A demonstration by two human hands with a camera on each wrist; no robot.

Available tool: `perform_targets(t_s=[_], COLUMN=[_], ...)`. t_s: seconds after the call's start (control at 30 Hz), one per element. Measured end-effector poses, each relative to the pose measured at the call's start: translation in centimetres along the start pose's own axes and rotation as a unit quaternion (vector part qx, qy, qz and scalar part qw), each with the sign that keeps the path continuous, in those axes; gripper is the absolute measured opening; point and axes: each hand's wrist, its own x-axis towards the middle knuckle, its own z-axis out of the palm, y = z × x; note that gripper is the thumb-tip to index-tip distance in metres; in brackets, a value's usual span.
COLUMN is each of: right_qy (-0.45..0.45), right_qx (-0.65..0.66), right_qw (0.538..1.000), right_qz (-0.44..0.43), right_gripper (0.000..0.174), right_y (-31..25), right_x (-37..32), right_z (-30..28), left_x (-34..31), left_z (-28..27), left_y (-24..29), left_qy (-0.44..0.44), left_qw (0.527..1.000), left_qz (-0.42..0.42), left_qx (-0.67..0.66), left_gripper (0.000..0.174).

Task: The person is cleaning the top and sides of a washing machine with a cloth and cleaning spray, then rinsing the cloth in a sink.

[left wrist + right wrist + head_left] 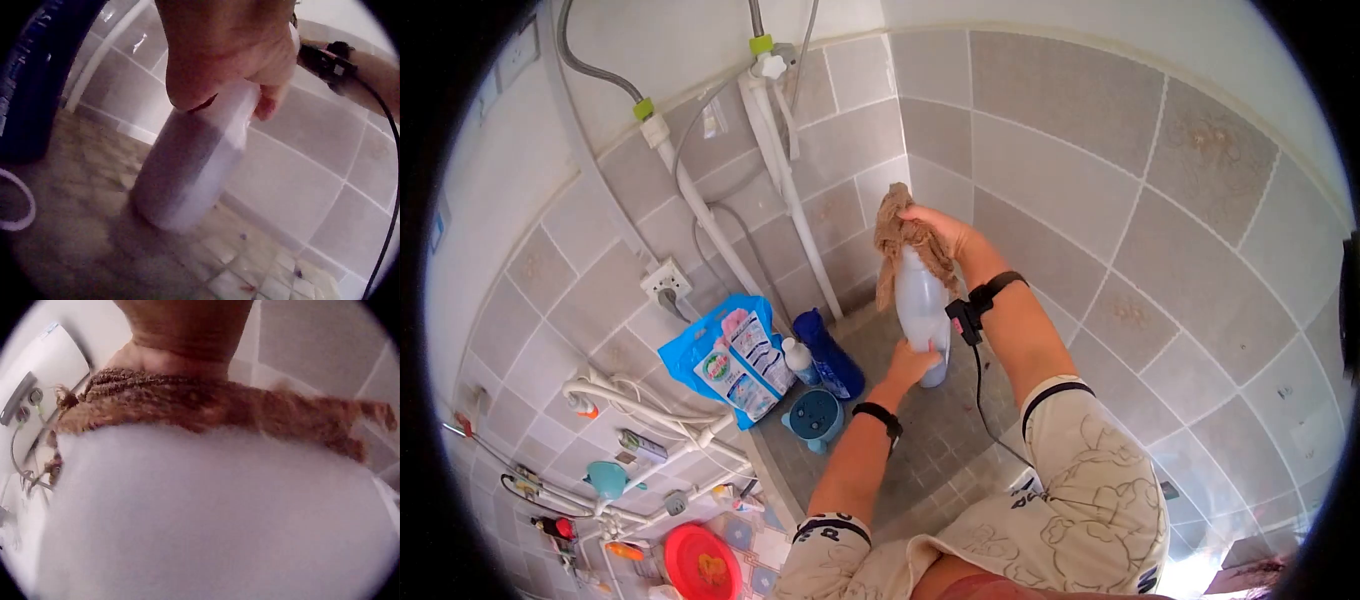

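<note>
L hand [912, 362] grips white bottle [922, 310] low on body; R hand [935, 228] clamps brown cloth [897, 235] over bottle top; bottle upright on tiled floor [940, 440].

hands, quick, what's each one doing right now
Left hand: closed, gripping the lower part of the white plastic bottle.
Right hand: closed, holding a brown cloth over the bottle's top.
</note>
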Motion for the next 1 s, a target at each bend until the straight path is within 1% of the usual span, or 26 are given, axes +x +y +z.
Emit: perform_targets(t_s=[0.03,0.1,0.17,0.23,0.27,0.33,0.37,0.4,0.43,0.47,0.5,0.53,0.57,0.6,0.63,0.67,0.7,0.73,0.77,0.8,0.83,0.9,0.93,1.0], right_qy=[-0.01,-0.014,-0.014,-0.003,0.001,0.051,0.051,0.055,0.06,0.059,0.186,0.309,0.31,0.306,0.302,0.269,0.23,0.229,0.251,0.253,0.252,0.318,0.319,0.362], right_qx=[0.023,0.017,0.014,0.048,0.053,-0.075,-0.072,-0.006,0.059,0.058,0.018,-0.019,-0.018,-0.043,-0.068,-0.098,-0.173,-0.174,-0.44,-0.671,-0.672,-0.659,-0.662,-0.62], right_qw=[0.999,0.999,0.999,0.998,0.998,0.993,0.993,0.998,0.996,0.996,0.975,0.93,0.93,0.918,0.904,0.91,0.83,0.832,0.756,0.618,0.618,0.609,0.603,0.592], right_qz=[0.044,0.037,0.036,0.038,0.042,0.074,0.076,0.017,-0.042,-0.041,-0.122,-0.201,-0.198,-0.247,-0.294,-0.301,-0.478,-0.474,-0.414,-0.322,-0.32,-0.306,-0.31,-0.366], right_gripper=[0.043,0.044,0.046,0.045,0.045,0.046,0.046,0.05,0.056,0.056,0.061,0.066,0.066,0.065,0.064,0.055,0.056,0.056,0.06,0.064,0.064,0.063,0.063,0.062], right_y=[-0.2,1.3,2.0,2.1,2.3,2.6,4.1,6.9,8.8,9.8,11.1,12.5,14.2,15.9,16.9,17.7,15.9,14.2,12.5,11.6,11.5,11.1,11.1,11.4], right_x=[0.0,1.9,2.0,0.4,0.2,0.2,0.5,1.1,1.3,0.3,-1.3,-2.6,-3.0,-2.8,-3.3,-4.0,-4.9,-6.5,-7.8,-8.4,-8.3,-7.9,-7.7,-7.2], right_z=[-0.1,-2.5,-3.5,-2.6,-2.7,-3.0,-4.3,-6.5,-7.5,-6.6,-5.3,-4.0,-3.0,-2.2,-1.2,-0.6,2.0,3.8,5.3,6.0,6.2,6.5,6.6,6.4], left_x=[0.0,-0.4,-0.5,-0.5,-0.8,-1.0,-1.3,-1.5,-1.7,-1.6,-1.3,-1.3,-1.4,-1.1,-1.0,-0.5,0.2,-0.6,-1.4,-1.2,-1.1,-0.9,-0.8,-0.8], left_z=[-0.4,-0.9,-0.6,-0.3,-0.3,-0.4,-0.5,-0.6,-0.7,-0.4,0.2,0.6,1.0,1.3,1.7,1.9,2.2,2.4,2.7,2.8,3.4,3.9,4.0,4.2], left_y=[0.3,1.5,1.5,0.8,0.6,1.5,2.0,2.7,3.0,2.6,1.9,1.5,1.9,2.6,3.0,2.5,1.2,2.0,2.8,2.8,2.3,1.8,1.6,1.5], left_qy=[-0.01,-0.003,0.0,0.017,0.013,0.041,0.04,0.042,0.044,0.045,0.057,0.066,0.065,0.088,0.11,0.109,0.121,0.161,0.2,0.202,0.187,0.147,0.138,0.126], left_qw=[1.0,1.0,0.999,0.999,0.999,0.999,0.999,0.998,0.997,0.997,0.995,0.991,0.991,0.995,0.989,0.989,0.977,0.956,0.922,0.916,0.924,0.949,0.955,0.96], left_qz=[0.008,0.002,-0.01,-0.008,-0.014,-0.018,-0.022,-0.043,-0.063,-0.063,-0.035,-0.01,-0.013,-0.043,-0.073,-0.074,0.084,0.189,0.29,0.302,0.278,0.187,0.158,0.127], left_qx=[-0.013,0.014,0.036,-0.045,-0.045,-0.03,-0.029,-0.023,-0.017,-0.019,-0.068,-0.114,-0.114,-0.021,0.071,0.069,0.155,0.154,0.162,0.174,0.182,0.205,0.211,0.216], left_gripper=[0.028,0.029,0.031,0.031,0.031,0.03,0.03,0.029,0.028,0.028,0.024,0.02,0.02,0.024,0.029,0.029,0.036,0.043,0.052,0.051,0.051,0.05,0.049,0.048])
